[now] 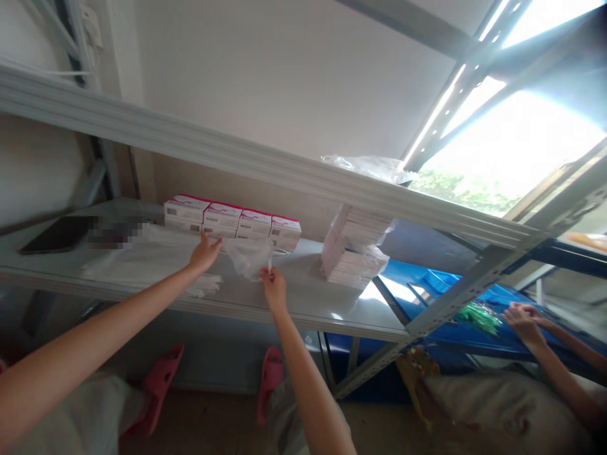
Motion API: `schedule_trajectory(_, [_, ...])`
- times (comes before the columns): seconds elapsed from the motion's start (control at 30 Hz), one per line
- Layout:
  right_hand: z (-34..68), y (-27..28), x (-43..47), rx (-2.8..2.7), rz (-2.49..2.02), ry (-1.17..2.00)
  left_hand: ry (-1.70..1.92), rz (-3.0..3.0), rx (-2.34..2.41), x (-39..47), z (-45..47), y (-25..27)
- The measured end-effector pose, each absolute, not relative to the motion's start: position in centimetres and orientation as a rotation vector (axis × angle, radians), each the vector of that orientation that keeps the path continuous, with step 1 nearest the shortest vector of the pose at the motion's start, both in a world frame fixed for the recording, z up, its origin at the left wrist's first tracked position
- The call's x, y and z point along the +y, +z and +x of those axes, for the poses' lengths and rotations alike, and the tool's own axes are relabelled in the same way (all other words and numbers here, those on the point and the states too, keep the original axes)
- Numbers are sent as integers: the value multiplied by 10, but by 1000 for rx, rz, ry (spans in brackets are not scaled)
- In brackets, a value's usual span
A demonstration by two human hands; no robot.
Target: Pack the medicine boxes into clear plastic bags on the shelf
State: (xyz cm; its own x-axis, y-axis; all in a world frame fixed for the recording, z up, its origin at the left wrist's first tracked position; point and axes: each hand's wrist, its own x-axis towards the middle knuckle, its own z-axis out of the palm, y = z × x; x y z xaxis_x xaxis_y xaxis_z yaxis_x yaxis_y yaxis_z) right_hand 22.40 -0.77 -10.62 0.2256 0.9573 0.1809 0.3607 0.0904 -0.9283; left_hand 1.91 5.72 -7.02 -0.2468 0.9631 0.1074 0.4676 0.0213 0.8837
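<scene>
A clear plastic bag (249,258) stretches between my two hands above the shelf board. My right hand (275,291) pinches the bag's right edge, fingers closed on it. My left hand (203,254) is at the bag's left side, thumb and forefinger apart, just in front of the row of boxes; whether it touches the bag is unclear. Several white and pink cartons (222,218) stand side by side against the wall, behind my hands. Under my left forearm lies a stack of flat white plastic bags (156,256).
A plastic-wrapped stack of white packs (353,253) stands to the right. A dark tablet-like slab (57,234) lies at left. An upper shelf beam (237,151) crosses overhead. Beyond the metal post (459,297), another person's hands (524,319) are by a green bundle (481,317).
</scene>
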Motion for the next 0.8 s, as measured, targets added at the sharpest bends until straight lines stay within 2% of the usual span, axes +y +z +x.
schedule_trajectory(0.17, [230,-110,-6,-1172,-1264,965,941,2265,1817,16,28,-71])
schedule_trajectory(0.37, [232,-105,-18,-1123,-1148,1138,780,3195,1502,-10,45,-68])
schedule_trajectory(0.6, [226,-101,-26,-1077,-1063,1336,871,3367,1420,-11,47,-80])
schedule_trajectory(0.8, [225,-109,-27,-979,-1135,1451,810,3480,1254,-10,55,-74])
